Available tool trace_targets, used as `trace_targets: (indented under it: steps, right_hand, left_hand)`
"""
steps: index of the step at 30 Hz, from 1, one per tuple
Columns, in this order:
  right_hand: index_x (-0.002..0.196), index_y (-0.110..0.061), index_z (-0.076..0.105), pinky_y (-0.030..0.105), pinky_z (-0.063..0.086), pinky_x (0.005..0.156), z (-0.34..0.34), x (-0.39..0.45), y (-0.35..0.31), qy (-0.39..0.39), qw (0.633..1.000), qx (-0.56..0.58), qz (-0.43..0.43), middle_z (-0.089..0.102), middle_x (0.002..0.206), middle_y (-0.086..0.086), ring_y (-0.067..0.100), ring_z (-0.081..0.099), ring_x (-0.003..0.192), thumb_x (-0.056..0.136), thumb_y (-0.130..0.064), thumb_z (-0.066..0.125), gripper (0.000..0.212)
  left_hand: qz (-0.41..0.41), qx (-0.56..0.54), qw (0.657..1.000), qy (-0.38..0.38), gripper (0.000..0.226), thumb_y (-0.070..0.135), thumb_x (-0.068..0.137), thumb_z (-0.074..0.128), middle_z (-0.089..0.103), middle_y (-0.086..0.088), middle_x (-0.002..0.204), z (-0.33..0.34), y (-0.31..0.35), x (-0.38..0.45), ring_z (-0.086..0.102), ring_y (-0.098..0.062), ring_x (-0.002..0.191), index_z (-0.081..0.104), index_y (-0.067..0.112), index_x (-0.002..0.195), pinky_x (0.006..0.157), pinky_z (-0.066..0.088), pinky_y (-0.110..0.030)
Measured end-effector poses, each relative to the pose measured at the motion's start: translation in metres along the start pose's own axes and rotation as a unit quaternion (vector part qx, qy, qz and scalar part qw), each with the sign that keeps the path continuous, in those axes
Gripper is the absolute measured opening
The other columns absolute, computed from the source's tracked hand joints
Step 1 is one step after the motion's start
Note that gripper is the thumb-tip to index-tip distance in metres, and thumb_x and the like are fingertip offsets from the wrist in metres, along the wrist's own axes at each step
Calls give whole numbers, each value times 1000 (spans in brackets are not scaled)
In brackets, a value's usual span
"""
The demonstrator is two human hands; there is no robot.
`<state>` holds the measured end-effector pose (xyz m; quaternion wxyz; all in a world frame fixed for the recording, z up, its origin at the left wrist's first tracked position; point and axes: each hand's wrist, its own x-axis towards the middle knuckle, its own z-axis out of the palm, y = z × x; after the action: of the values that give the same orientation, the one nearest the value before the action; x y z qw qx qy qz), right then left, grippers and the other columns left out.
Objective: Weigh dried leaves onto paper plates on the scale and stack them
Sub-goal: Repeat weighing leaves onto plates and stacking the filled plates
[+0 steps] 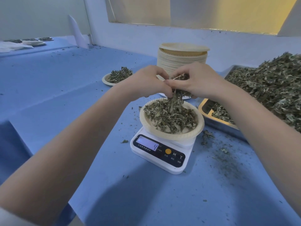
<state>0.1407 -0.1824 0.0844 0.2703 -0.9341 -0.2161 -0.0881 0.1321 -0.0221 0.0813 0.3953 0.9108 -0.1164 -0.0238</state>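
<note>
A white digital scale point(160, 154) stands on the blue table, its display reading 4. On it sits a paper plate point(192, 133) holding a loose heap of dried leaves point(169, 116). Just above the plate's far rim, my left hand point(146, 83) and my right hand point(197, 80) meet, both pinching one clump of dried leaves point(176, 96) that hangs down onto the heap. A tall stack of empty paper plates point(182, 58) stands behind my hands. A filled plate of leaves point(118, 76) lies to the left of that stack.
A metal tray point(210, 119) piled high with dried leaves point(268, 85) fills the right side. Leaf crumbs litter the blue table point(68, 75) around the scale. More filled plates point(35, 41) sit far back left. A wall and window ledge run behind.
</note>
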Motion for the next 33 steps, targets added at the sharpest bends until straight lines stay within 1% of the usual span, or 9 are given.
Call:
trace_targets:
  steps: [5,7,11,17,21,24,26,29,33]
  right_hand:
    - [78,-37,65,30,50,53,1,0,0,8,1000,18,-9,57,59,-1,15,56,56,77,-59,63,22]
    - [78,-37,65,29,45,54,2,1,1,13,1000,15,-9,53,49,-10,3,51,48,76,-60,63,23]
    - [75,-37,65,14,32,48,3,3,2,23,1000,9,-19,53,46,-11,-6,47,46,76,-59,64,22]
    - [83,-36,64,4,33,51,10,6,4,28,999,0,-20,47,43,-37,-19,45,50,84,-48,62,13]
    - [83,-37,68,7,32,47,13,5,5,31,999,29,-19,51,41,-24,-13,46,46,80,-59,61,23]
    - [84,-34,72,9,32,48,10,5,8,65,996,51,-18,57,50,-16,-9,48,50,77,-61,62,30]
    - [82,-29,73,8,33,48,6,5,10,85,994,66,-16,58,52,-16,-8,48,50,80,-58,62,31]
    - [76,-26,72,7,32,45,2,4,13,101,991,82,-12,56,46,-19,-4,48,44,82,-52,64,28]
    - [71,-26,70,9,36,43,5,3,14,96,992,88,-6,55,43,-15,-1,47,39,83,-42,67,20]
  left_hand:
    - [6,4,1000,12,33,29,72,76,59,6,85,0,-2,1,43,-3,49,61,30,102,45,34,-13]
    - [10,-4,1000,4,35,30,69,78,58,5,82,1,-3,1,44,-5,55,62,27,101,50,35,-18]
    - [17,-17,1000,-2,44,40,60,83,58,11,73,4,-7,2,48,3,50,62,27,97,49,34,-18]
    - [44,-74,996,27,54,36,62,85,59,21,52,11,-12,5,52,12,49,55,26,105,42,35,-8]
    - [39,-82,995,50,69,29,63,85,66,13,75,15,-15,7,55,1,63,51,20,121,50,37,-15]
    - [28,-71,996,45,59,26,64,85,56,9,70,17,-19,8,49,-1,57,54,21,115,52,36,-20]
    - [29,-62,997,21,59,27,65,84,53,11,69,17,-22,7,51,3,51,54,24,115,48,40,-15]
    - [49,-46,998,-16,60,31,63,85,61,12,97,16,-25,5,53,12,52,58,28,116,50,39,-3]
    - [63,-49,997,-13,47,32,65,83,60,7,110,17,-23,6,51,10,48,65,28,109,50,38,-4]
